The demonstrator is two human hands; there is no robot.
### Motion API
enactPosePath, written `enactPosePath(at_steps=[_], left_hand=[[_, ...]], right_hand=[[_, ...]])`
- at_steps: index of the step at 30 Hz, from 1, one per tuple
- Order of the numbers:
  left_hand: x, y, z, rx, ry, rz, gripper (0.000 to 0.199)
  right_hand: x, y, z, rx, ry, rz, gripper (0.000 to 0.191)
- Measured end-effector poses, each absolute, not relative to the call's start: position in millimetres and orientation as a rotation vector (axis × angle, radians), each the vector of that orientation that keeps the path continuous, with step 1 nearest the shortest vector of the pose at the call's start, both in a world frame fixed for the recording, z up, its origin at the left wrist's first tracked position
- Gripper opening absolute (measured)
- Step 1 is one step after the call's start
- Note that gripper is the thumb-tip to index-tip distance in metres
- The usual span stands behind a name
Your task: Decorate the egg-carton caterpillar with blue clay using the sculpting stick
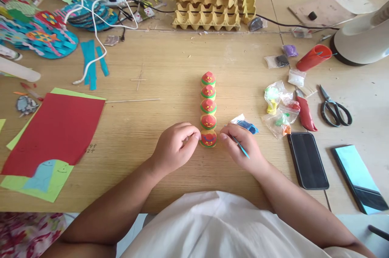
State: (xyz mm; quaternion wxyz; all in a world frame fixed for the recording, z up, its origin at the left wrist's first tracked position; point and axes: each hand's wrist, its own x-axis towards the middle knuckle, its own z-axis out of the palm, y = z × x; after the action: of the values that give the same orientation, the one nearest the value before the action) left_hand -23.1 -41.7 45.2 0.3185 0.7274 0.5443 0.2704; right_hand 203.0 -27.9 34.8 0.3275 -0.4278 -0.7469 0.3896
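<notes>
A row of several small egg-carton cups, with red tops, green bands and yellow faces, runs straight away from me. The nearest cup carries a thin blue strip across its red face. My left hand is closed in a pinch at that cup's left edge; whether it holds a bit of something or only touches the cup is hidden. On the cup's right, a little apart, my right hand is closed around a thin blue modelling tool. Just beyond it lies a packet of blue clay.
To the right lie clay bags, a red cutter, scissors, two phones and a tilted red cup. Egg cartons stack at the back. Red paper and a white cable are on the left.
</notes>
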Motion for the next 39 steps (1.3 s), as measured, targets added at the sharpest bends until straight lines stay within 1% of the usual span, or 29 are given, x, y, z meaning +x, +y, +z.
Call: enactPosePath(at_steps=[3, 5, 20, 23, 26, 28, 39], left_hand=[[-23, -42, 45, 1.919, 1.407, 0.717, 0.028], [-22, -42, 44, 1.933, 1.399, 0.722, 0.029], [-22, -44, 43, 2.041, 1.380, 0.830, 0.035], [-20, -44, 41, 2.050, 1.389, 0.837, 0.030], [-19, -45, 39, 2.076, 1.418, 0.850, 0.022], [-18, -45, 38, 2.097, 1.426, 0.858, 0.019], [-18, -47, 34, 2.148, 1.403, 0.895, 0.016]], right_hand=[[205, -28, 36, -1.074, -2.037, 1.002, 0.038], [206, -28, 35, -1.073, -2.069, 0.981, 0.041], [206, -31, 36, -1.100, -2.123, 0.872, 0.040], [205, -31, 34, -1.092, -2.111, 0.843, 0.034], [204, -30, 29, -1.085, -2.080, 0.828, 0.019], [203, -30, 27, -1.081, -2.061, 0.831, 0.013], [202, -30, 26, -1.076, -2.074, 0.791, 0.010]])
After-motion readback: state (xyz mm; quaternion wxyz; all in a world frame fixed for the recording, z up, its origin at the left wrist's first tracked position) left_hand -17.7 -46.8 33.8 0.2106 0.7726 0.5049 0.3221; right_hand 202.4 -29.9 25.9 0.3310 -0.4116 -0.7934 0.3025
